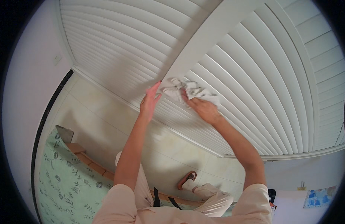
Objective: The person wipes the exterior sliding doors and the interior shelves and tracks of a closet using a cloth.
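Note:
A crumpled white cloth (200, 93) with dark marks lies under my right hand (202, 107), pressed to a white louvered door panel (245, 70). The cloth spans the panel's slats and its smooth upright frame (193, 46). My left hand (151, 100) is at the edge of that frame, fingers extended and thumb apart, with nothing seen in it. To its left is a second louvered panel (127, 47). The tips of my right fingers are partly hidden by the cloth's folds.
Behind and below me is a bed with a green leaf-patterned cover (69, 184) and a wooden edge (91, 165). Pale floor tiles (102, 112) run along the door track (186, 137). A wall socket (57, 59) is at left, a blue picture (319, 197) at lower right.

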`<action>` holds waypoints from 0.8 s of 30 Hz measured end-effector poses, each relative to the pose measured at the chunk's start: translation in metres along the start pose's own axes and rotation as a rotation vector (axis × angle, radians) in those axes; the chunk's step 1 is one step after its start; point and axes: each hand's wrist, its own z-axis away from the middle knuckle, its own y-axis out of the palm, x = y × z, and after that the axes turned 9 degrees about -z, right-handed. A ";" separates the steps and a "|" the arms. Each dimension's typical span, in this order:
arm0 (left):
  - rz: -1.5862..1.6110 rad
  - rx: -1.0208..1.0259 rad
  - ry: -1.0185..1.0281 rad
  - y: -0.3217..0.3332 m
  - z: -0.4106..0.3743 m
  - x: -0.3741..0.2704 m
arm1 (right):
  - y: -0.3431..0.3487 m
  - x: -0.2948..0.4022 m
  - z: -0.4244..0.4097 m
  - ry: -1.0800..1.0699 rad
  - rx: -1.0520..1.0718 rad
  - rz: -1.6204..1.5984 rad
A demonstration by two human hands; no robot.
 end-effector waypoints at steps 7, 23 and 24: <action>-0.049 -0.039 0.048 0.005 0.002 0.004 | -0.164 0.006 -0.009 -0.320 -1.260 0.111; 0.197 -0.024 -0.107 0.009 0.004 -0.007 | 0.043 0.006 -0.027 0.009 -0.009 0.014; 0.139 -0.016 -0.092 0.008 0.002 -0.004 | 0.032 0.005 -0.019 0.094 0.066 0.002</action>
